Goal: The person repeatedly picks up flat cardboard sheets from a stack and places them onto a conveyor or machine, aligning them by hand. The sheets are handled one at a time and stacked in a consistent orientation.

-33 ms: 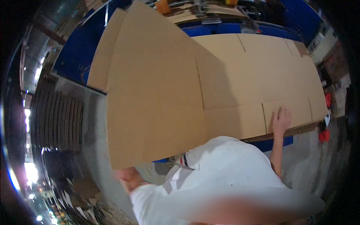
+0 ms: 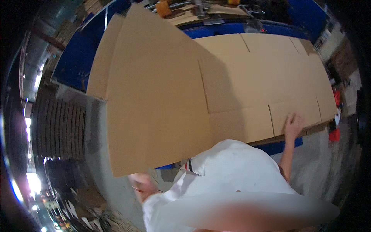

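A large brown cardboard sheet [image 2: 278, 77] with slots and creases lies flat across the blue work surface. At the left rises a broad cardboard panel [image 2: 154, 104], tilted up and casting a shadow on the flat part. My right hand [image 2: 294, 125] rests on the near right edge of the flat sheet, its fingers stretched out. Just below the raised panel's near edge is my left hand [image 2: 142, 183], smeared by motion. Its fingers are mostly hidden, and I cannot tell whether it touches the panel.
Beyond the cardboard stands a blue machine frame [image 2: 232, 29] with metal fittings and an orange part [image 2: 163, 8]. On the left, a stack of flat cardboard [image 2: 58, 127] stands on the grey floor. Red items [image 2: 334, 135] hang beyond the sheet's right edge.
My left hand has moved a little to the right along the raised panel's near edge. The panel has shifted slightly left in view. My right hand has slid slightly nearer the sheet's near edge.
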